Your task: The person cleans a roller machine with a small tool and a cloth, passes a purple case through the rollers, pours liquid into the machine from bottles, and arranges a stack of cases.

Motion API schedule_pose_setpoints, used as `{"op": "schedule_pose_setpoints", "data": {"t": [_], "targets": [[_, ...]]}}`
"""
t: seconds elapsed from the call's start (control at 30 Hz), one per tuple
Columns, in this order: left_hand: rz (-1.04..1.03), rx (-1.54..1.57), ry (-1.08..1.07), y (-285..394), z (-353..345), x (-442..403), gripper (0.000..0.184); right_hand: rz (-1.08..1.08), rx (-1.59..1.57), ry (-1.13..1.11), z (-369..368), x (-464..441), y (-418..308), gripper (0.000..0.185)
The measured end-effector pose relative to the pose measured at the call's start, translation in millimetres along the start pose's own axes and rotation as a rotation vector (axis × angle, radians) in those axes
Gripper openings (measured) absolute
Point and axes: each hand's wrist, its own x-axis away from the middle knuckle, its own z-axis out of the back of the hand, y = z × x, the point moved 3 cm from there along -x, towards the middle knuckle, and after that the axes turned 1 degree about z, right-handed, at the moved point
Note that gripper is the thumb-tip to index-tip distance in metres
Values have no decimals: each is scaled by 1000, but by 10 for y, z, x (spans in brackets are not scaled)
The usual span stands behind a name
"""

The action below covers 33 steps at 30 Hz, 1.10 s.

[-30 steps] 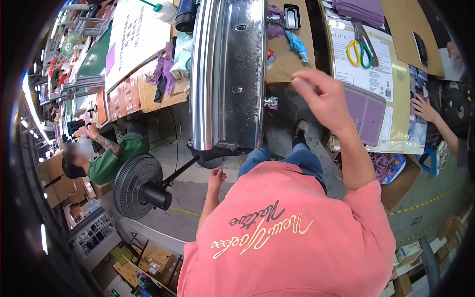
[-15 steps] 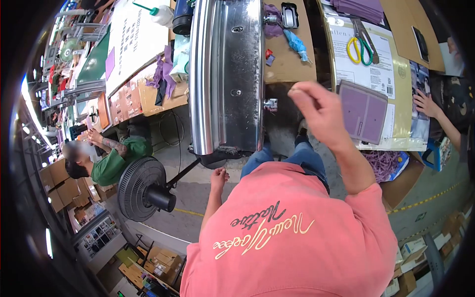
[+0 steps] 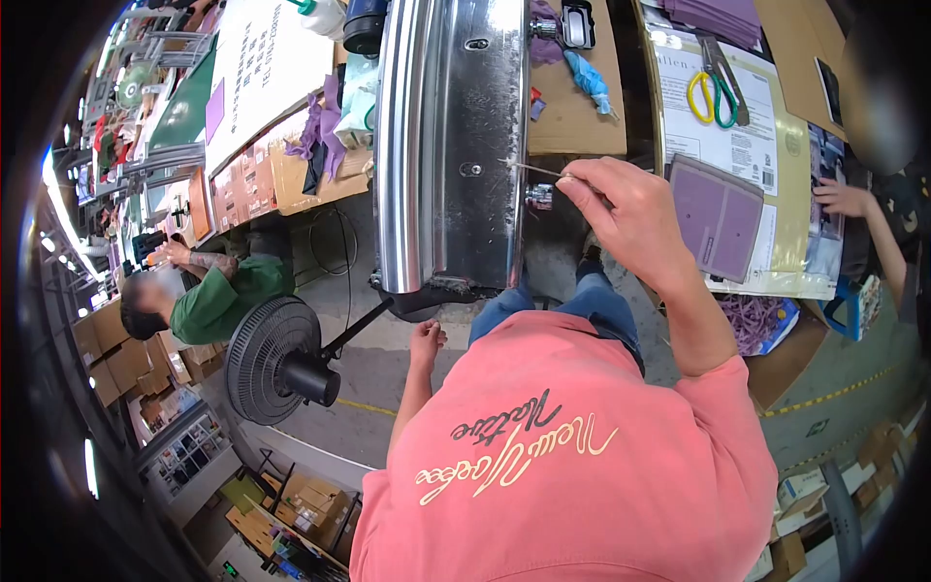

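Note:
My right hand (image 3: 626, 209) is closed in a pinch on a thin stick (image 3: 538, 170). The stick points left, its tip at the dark flat face of a long metal machine bed (image 3: 475, 223), near a slotted bolt (image 3: 471, 170). Just below the stick, a shiny metal knob (image 3: 539, 197) juts from the bed's right side. My left hand (image 3: 427, 339) hangs low beside my pink shirt, fingers loosely curled, with nothing visible in them. The bed's near end is the closest thing to it.
A black fan (image 3: 276, 359) stands at left, by a person in green (image 3: 228, 301). On the right table lie scissors (image 3: 715, 92) and a purple panel (image 3: 716, 215). Another person's hand (image 3: 844, 198) rests at its far edge. Blue wrapping (image 3: 588, 82) lies on cardboard.
My right hand has turned, and the thin stick now shows, reaching left to the machine bed. My left hand stays low. The whole view has shifted slightly.

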Motion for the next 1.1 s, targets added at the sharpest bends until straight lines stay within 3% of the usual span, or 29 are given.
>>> {"op": "schedule_pose_setpoints", "data": {"t": [0.1, 0.23, 0.27, 0.4, 0.57, 0.93, 1.1], "targets": [[8, 2, 1, -59, 15, 15, 16, 25, 73, 0, -5, 36, 4, 11], [-4, -14, -4, -78, 30, 14, 16, -245, -458, 25, 85, 26, -10, 11], [-11, -14, -3, -82, 32, 31, 16, -240, -457, 31, 97, -6, 4, 11], [-47, -12, 3, 75, -12, -113, 16, -389, -763, 319, 240, -59, 165, 14], [-68, 15, -51, 75, -7, -189, 17, -371, -522, 79, 185, -176, 289, 16], [-58, 23, -32, 199, -66, -73, 15, -244, -248, 7, 8, -587, 505, 11], [-52, 20, -39, 237, -132, -6, 13, -45, 41, 49, -61, -666, 520, 12]]}}
